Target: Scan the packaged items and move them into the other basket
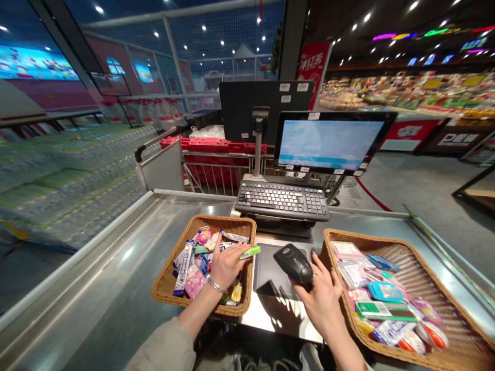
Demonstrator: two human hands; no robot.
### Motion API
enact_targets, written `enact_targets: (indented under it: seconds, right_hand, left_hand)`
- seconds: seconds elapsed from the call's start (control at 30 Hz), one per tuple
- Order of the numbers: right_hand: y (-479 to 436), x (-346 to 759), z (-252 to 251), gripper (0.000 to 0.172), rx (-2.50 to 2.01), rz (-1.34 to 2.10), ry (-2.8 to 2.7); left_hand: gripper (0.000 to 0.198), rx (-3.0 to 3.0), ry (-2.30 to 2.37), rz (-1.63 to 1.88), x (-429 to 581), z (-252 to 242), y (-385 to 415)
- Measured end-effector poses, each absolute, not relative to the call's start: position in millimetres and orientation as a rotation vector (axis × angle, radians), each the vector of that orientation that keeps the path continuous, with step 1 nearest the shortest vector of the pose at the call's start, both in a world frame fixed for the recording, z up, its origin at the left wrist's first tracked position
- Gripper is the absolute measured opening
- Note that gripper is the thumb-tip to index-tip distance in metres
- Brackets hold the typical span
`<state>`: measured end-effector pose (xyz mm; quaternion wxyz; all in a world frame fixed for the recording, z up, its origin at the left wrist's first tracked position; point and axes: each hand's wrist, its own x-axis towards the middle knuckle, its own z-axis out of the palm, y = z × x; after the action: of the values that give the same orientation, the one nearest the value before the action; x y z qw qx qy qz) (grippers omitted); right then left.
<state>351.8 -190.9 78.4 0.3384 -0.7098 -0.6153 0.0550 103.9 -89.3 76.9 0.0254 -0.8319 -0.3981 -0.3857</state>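
Over the right side of the left wicker basket (164, 294), my left hand (227, 264) is closed on a slim bright green pack (250, 252), its kind too small to read. Sweets fill that basket, among them a blue and white candy bar (184, 270) and a pink packet (195, 282). My right hand (322, 288) grips a black barcode scanner (293, 263), whose head points left toward the green pack. Just right of this hand stands the right wicker basket (450, 293), which holds a blue pack (385, 291), a green box (381, 310) and other small goods.
Behind the baskets are a black keyboard (284, 198), a lit monitor (332, 141) and a second screen seen from its back (247, 108). Between the baskets lies a dark plate (266, 268) in the metal counter (135, 273). A shopping cart (216, 167) stands beyond.
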Motion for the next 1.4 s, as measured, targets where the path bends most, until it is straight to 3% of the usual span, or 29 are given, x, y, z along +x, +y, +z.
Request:
enact_targets:
  seconds: [0.33, 0.57, 1.0, 1.4]
  right_hand:
    - [-197, 346, 80, 0.026, -1.835, 0.158, -1.618]
    - [-201, 345, 79, 0.026, -1.826, 0.114, -1.635]
    - [-209, 335, 89, 0.026, -1.786, 0.14, -1.764]
    - [-207, 332, 89, 0.02, -1.782, 0.133, -1.787]
  left_hand:
    - [0.025, -2.592, -1.322, -1.156, 110, 63, -85]
    - [0.051, -2.719, -1.211, -1.248, 114, 57, -83]
    - [0.042, -2.51, -1.247, -1.07, 121, 60, -87]
    - [0.039, -2.525, -1.269, -1.184, 129, 65, -89]
